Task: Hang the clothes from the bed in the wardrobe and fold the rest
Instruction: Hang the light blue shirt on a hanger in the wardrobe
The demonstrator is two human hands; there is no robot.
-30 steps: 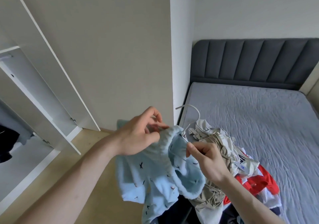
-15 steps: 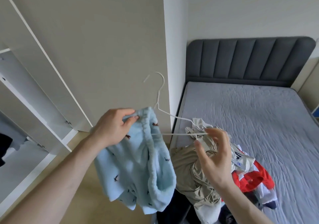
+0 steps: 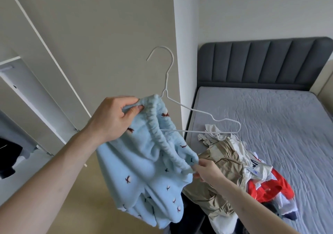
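A light blue fleece garment (image 3: pixel 144 176) with small bird prints hangs between my hands, its elastic waistband stretched open. My left hand (image 3: pixel 113 118) grips the waistband's upper end. My right hand (image 3: pixel 205 170) pinches the waistband's lower end. A white wire hanger (image 3: pixel 198 111) has its left end inside the waistband opening, with its hook pointing up and its right shoulder sticking out over the bed edge. A pile of clothes (image 3: pixel 234 170) with beige, white, red and dark pieces lies on the bed's near left part.
The open wardrobe (image 3: pixel 23 107) stands at left with white doors and a dark garment (image 3: pixel 9 158) hanging inside. The grey bed (image 3: pixel 270 125) with a dark padded headboard (image 3: pixel 261 62) fills the right. A wall corner (image 3: pixel 180 53) stands between them.
The hanger has risen and gone into the waistband. My right hand let go of the hanger and moved down to pinch the waistband's lower end. My left hand lifted the garment higher.
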